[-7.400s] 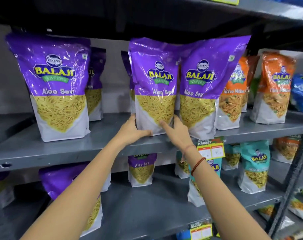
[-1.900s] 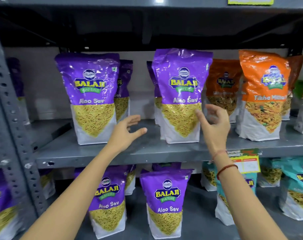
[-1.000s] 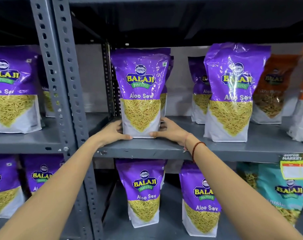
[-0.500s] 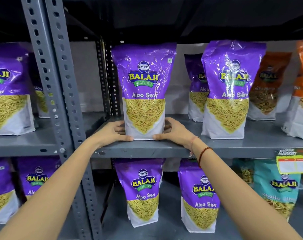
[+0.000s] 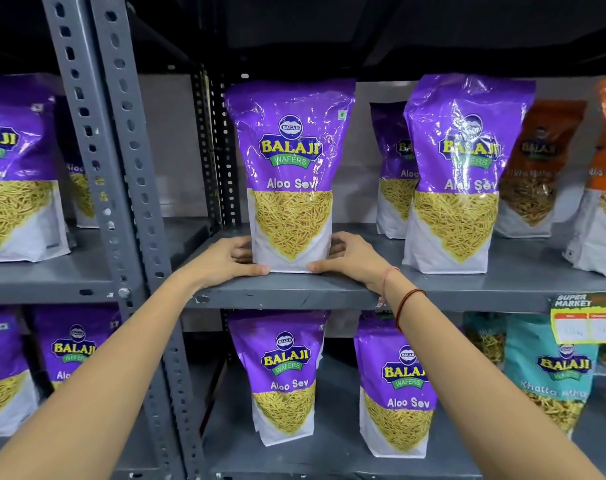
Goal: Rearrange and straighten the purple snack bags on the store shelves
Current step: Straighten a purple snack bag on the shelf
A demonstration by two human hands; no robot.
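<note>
A purple Aloo Sev bag [image 5: 291, 174] stands upright near the front of the grey middle shelf [image 5: 294, 292], beside the slotted posts. My left hand [image 5: 225, 259] grips its lower left corner and my right hand [image 5: 346, 259] grips its lower right corner. A second purple bag [image 5: 460, 174] stands upright to the right, with a third purple bag [image 5: 393, 168] behind it. On the shelf below, two purple bags [image 5: 284, 372] [image 5: 398, 389] stand side by side. More purple bags [image 5: 14, 168] fill the bay to the left.
Grey slotted uprights [image 5: 121, 202] split the two bays. Orange snack bags [image 5: 536, 168] stand at the right of the middle shelf, a teal bag [image 5: 554, 372] below them. A yellow price tag [image 5: 587, 320] hangs on the shelf edge. The upper shelf's dark underside hangs overhead.
Both hands stay clamped on the bag's lower corners. The bag stands a little straighter and squarer to the shelf front than half a second ago.
</note>
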